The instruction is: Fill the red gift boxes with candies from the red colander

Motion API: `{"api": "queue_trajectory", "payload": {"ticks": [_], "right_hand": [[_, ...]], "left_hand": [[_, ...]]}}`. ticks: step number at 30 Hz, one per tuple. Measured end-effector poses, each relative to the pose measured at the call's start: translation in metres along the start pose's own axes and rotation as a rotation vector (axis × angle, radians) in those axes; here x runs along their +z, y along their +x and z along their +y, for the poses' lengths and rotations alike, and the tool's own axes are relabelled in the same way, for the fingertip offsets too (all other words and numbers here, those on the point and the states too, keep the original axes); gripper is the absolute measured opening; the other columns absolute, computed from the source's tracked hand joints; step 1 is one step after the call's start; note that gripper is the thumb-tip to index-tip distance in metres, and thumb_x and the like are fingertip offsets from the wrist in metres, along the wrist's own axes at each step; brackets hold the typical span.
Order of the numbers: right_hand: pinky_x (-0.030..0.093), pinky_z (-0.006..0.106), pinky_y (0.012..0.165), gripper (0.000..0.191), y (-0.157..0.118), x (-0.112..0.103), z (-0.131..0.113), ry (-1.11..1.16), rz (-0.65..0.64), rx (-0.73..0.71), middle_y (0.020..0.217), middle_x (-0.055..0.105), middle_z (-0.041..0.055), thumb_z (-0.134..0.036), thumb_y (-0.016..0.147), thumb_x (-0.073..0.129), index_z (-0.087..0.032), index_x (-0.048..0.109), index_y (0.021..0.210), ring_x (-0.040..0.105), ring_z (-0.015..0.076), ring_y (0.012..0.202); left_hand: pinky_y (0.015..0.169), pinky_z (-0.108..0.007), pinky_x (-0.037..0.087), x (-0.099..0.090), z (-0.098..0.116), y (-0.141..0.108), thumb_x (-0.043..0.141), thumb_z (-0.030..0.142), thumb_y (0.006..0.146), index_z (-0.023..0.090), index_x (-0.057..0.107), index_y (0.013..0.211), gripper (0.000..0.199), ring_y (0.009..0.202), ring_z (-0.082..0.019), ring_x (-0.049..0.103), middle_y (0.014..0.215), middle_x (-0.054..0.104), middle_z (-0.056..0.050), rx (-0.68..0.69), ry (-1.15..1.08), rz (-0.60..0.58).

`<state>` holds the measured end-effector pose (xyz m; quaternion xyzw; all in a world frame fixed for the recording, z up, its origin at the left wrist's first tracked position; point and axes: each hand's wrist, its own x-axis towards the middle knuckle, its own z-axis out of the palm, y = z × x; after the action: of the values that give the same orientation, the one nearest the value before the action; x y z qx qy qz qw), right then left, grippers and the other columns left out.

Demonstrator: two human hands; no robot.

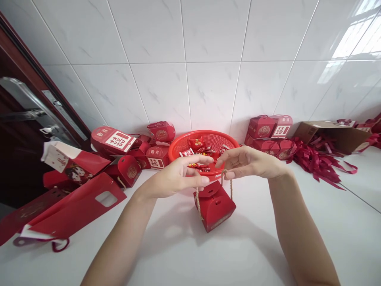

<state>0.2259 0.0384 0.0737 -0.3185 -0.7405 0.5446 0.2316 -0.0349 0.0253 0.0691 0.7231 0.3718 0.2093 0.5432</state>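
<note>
A small red gift box with twine handles on both sides stands tilted between my hands, over the white table. My left hand is at its left handle, thumb and fingers apart, the top of the twine just under the thumb. My right hand has the right twine loop at its fingertips, between thumb and curled fingers. Behind the box, a red plastic basket holds wrapped sweets, partly hidden by my hands.
Several red boxes and flat red bags lie at the left. More red boxes, dark red ribbons and an open cardboard box are at the right. A tiled wall rises behind.
</note>
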Motion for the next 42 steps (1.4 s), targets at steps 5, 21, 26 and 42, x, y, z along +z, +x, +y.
{"api": "queue_trajectory", "payload": {"ticks": [5, 21, 26, 42], "right_hand": [[0.052, 0.03, 0.075, 0.027, -0.002, 0.017, -0.012, -0.058, 0.116, -0.03, 0.086, 0.071, 0.0024, -0.039, 0.078, 0.08, -0.017, 0.068, 0.088, 0.065, 0.0168, 0.081], [0.036, 0.027, 0.055, 0.017, -0.005, 0.054, -0.026, -0.634, 0.541, 0.105, 0.067, 0.065, 0.0013, -0.025, 0.084, 0.057, -0.02, 0.06, 0.068, 0.056, 0.0149, 0.061], [0.043, 0.029, 0.058, 0.027, -0.033, 0.018, -0.024, -0.564, 0.838, 0.014, 0.07, 0.066, 0.0038, -0.042, 0.084, 0.063, -0.019, 0.065, 0.07, 0.058, 0.0174, 0.065], [0.048, 0.041, 0.075, 0.015, -0.115, -0.139, 0.071, -0.677, 1.348, 0.539, 0.069, 0.068, 0.0104, -0.027, 0.073, 0.065, -0.023, 0.059, 0.059, 0.066, 0.0303, 0.081]], "left_hand": [[0.094, -0.047, 0.058, 0.011, 0.003, 0.001, 0.072, 0.04, 0.086, 0.025, 0.056, 0.137, 0.056, 0.124, -0.031, 0.059, 0.147, 0.052, -0.012, 0.181, -0.263, 0.058], [0.099, -0.042, 0.056, 0.029, -0.006, 0.011, 0.073, 0.032, 0.086, 0.028, 0.051, 0.14, 0.059, 0.127, -0.029, 0.058, 0.148, 0.051, -0.011, 0.265, -0.179, 0.122], [0.1, -0.041, 0.054, 0.012, -0.04, 0.05, 0.069, 0.04, 0.086, 0.018, 0.064, 0.122, 0.042, 0.117, -0.026, 0.064, 0.123, 0.068, -0.01, 0.302, 0.038, 0.334], [0.095, -0.036, 0.056, 0.007, -0.067, 0.074, 0.062, 0.036, 0.085, 0.018, 0.073, 0.099, 0.025, 0.103, -0.024, 0.071, 0.109, 0.076, -0.008, 0.212, 0.366, 0.306]]}}
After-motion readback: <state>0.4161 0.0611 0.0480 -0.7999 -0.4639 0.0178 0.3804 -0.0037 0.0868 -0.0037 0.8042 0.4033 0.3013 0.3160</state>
